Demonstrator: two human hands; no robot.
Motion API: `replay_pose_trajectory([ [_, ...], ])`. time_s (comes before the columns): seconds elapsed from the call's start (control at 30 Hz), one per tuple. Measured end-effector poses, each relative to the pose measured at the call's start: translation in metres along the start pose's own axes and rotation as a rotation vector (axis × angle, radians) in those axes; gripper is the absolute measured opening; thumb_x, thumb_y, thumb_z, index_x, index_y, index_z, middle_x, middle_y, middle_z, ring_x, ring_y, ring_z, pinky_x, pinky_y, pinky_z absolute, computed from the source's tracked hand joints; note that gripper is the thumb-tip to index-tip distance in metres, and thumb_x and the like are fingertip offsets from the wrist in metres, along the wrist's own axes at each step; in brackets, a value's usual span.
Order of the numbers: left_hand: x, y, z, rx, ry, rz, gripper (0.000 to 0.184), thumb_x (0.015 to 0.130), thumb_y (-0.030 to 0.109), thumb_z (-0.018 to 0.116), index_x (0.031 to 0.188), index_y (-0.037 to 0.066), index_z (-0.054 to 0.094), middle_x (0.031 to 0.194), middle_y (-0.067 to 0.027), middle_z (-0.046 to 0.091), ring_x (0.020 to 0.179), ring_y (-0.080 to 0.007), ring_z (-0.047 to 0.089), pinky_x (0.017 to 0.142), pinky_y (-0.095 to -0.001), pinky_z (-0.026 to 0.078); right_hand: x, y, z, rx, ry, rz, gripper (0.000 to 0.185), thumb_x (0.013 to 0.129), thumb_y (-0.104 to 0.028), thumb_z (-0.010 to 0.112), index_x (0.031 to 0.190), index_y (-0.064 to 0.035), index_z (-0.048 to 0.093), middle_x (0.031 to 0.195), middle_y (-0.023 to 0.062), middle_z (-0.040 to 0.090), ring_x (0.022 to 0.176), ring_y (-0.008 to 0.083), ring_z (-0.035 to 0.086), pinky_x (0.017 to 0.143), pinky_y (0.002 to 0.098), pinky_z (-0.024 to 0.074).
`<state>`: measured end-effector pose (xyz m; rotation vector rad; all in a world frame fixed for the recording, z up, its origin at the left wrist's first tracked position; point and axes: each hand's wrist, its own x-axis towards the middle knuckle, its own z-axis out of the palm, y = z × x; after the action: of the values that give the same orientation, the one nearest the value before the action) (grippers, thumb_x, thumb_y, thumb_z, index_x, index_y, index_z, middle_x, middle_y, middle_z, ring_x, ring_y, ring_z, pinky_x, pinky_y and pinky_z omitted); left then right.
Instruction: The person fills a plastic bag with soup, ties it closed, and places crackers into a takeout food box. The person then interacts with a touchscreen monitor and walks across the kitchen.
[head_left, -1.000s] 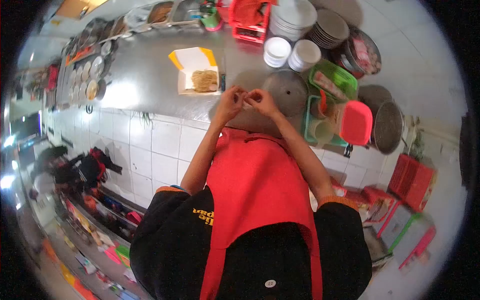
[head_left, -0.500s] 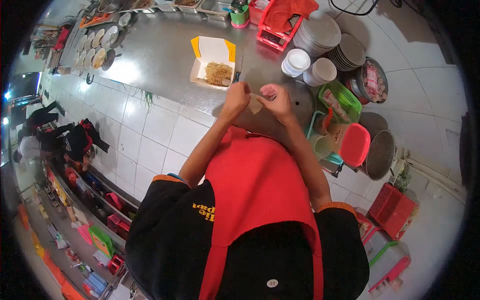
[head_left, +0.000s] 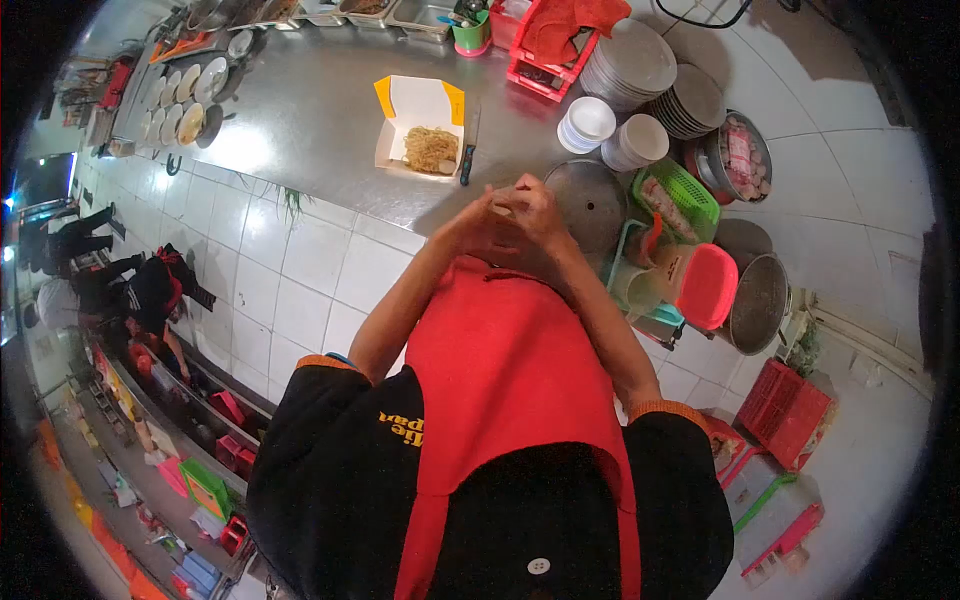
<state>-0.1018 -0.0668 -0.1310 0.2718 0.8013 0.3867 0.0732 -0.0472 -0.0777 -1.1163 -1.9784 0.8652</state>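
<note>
My left hand [head_left: 474, 222] and my right hand [head_left: 533, 212] meet just over the near edge of the steel counter. Both are closed, their fingertips pinched together around a small tan packet that the fingers now mostly hide. Beyond them stands an opened white and yellow paper box [head_left: 420, 105]. Noodles [head_left: 431, 150] lie inside it, with a small pale round piece at their near right corner. A knife with a dark handle [head_left: 467, 165] rests beside the box on the right. Next to my right hand is a round metal lid [head_left: 588, 195].
The steel counter [head_left: 310, 110] bears several bowls [head_left: 190, 122] at far left. On the right stand white bowls [head_left: 587, 122], stacked plates [head_left: 630, 62], a red crate [head_left: 540, 75], a green basket [head_left: 700, 205] and a pink-lidded container [head_left: 708, 288]. Other people [head_left: 150, 290] are at the left.
My hands have drawn together, and the packet that showed between them is now mostly covered. My right hand moved left. The knife shows more fully beside the box.
</note>
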Motion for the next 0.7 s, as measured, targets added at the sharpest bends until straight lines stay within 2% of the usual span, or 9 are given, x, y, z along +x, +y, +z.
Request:
replay_pose_trajectory([
  [0.03,0.004,-0.004,0.006,-0.320,-0.243,-0.046,0.090,0.085,0.079,0.028,0.121,0.002,0.055,0.121,-0.0171,0.060,0.111,-0.0304,0.057,0.096,-0.0453,0.045,-0.001,-0.004,0.000,0.017,0.021,-0.019,0.015,0.076,-0.006,0.067,0.086,-0.0122,0.076,0.075,0.0108,0.058,0.072,0.0279,0.058,0.065,0.0367,0.0483],
  [0.13,0.008,-0.005,0.010,-0.457,-0.500,0.164,0.079,0.092,0.068,0.030,0.132,0.003,0.048,0.134,-0.0157,0.052,0.124,-0.0287,0.047,0.107,-0.0454,0.033,-0.011,-0.010,0.000,-0.008,0.092,0.104,0.015,0.076,-0.004,0.068,0.087,-0.0098,0.076,0.075,0.0102,0.060,0.070,0.0260,0.059,0.064,0.0357,0.0485],
  [0.27,0.011,-0.008,0.021,-0.630,-0.319,0.151,0.062,0.099,0.054,0.032,0.126,0.002,0.050,0.132,-0.0162,0.052,0.119,-0.0308,0.051,0.104,-0.0479,0.037,-0.034,-0.011,0.005,0.131,0.265,0.264,0.013,0.075,-0.006,0.073,0.087,-0.0069,0.075,0.079,0.0100,0.063,0.067,0.0233,0.060,0.062,0.0341,0.0487],
  [0.33,0.021,-0.016,0.022,-0.668,-0.123,0.204,0.042,0.101,0.036,0.040,0.123,0.003,0.050,0.131,-0.0151,0.053,0.117,-0.0297,0.053,0.098,-0.0455,0.043,-0.045,-0.004,0.006,0.162,0.246,0.376,0.010,0.075,-0.007,0.076,0.085,-0.0051,0.075,0.081,0.0086,0.065,0.067,0.0172,0.062,0.062,0.0315,0.0498],
  [0.37,0.023,-0.019,0.017,-0.664,-0.124,0.202,0.042,0.101,0.036,0.040,0.123,0.003,0.050,0.131,-0.0151,0.053,0.117,-0.0297,0.053,0.098,-0.0455,0.043,-0.050,0.000,0.005,0.162,0.251,0.376,0.010,0.075,-0.007,0.076,0.085,-0.0051,0.075,0.081,0.0086,0.065,0.067,0.0172,0.062,0.062,0.0315,0.0498],
  [0.43,0.029,-0.023,0.008,-0.741,-0.461,0.220,0.024,0.101,0.022,0.043,0.108,0.004,0.056,0.130,-0.0122,0.053,0.113,-0.0275,0.056,0.095,-0.0394,0.047,-0.053,0.000,-0.001,0.424,0.144,0.514,0.012,0.077,-0.009,0.076,0.088,-0.0050,0.074,0.083,0.0090,0.067,0.071,0.0137,0.063,0.064,0.0289,0.0505],
  [0.53,0.019,-0.017,0.032,-0.708,-0.141,0.265,0.019,0.100,0.019,0.044,0.103,0.005,0.057,0.126,-0.0116,0.054,0.103,-0.0252,0.060,0.089,-0.0375,0.050,-0.045,-0.007,-0.019,0.741,0.096,0.409,0.015,0.080,-0.011,0.075,0.095,-0.0066,0.074,0.082,0.0090,0.067,0.070,0.0104,0.062,0.062,0.0281,0.0490],
  [0.67,0.005,-0.010,0.042,-0.892,-0.435,0.136,0.016,0.098,0.015,0.046,0.100,0.005,0.058,0.118,-0.0117,0.058,0.098,-0.0228,0.061,0.083,-0.0353,0.052,-0.023,-0.032,-0.052,0.814,0.190,0.494,0.019,0.082,-0.009,0.071,0.101,-0.0079,0.073,0.083,0.0091,0.063,0.070,0.0142,0.059,0.064,0.0296,0.0479],
  [0.7,0.004,-0.010,0.045,-0.828,-0.343,0.163,0.014,0.097,0.014,0.047,0.097,0.006,0.058,0.101,-0.0082,0.061,0.086,-0.0195,0.061,0.077,-0.0336,0.052,-0.018,-0.031,-0.052,0.440,0.139,0.225,0.019,0.082,-0.008,0.069,0.101,-0.0079,0.073,0.083,0.0085,0.059,0.072,0.0165,0.058,0.067,0.0305,0.0476],
])
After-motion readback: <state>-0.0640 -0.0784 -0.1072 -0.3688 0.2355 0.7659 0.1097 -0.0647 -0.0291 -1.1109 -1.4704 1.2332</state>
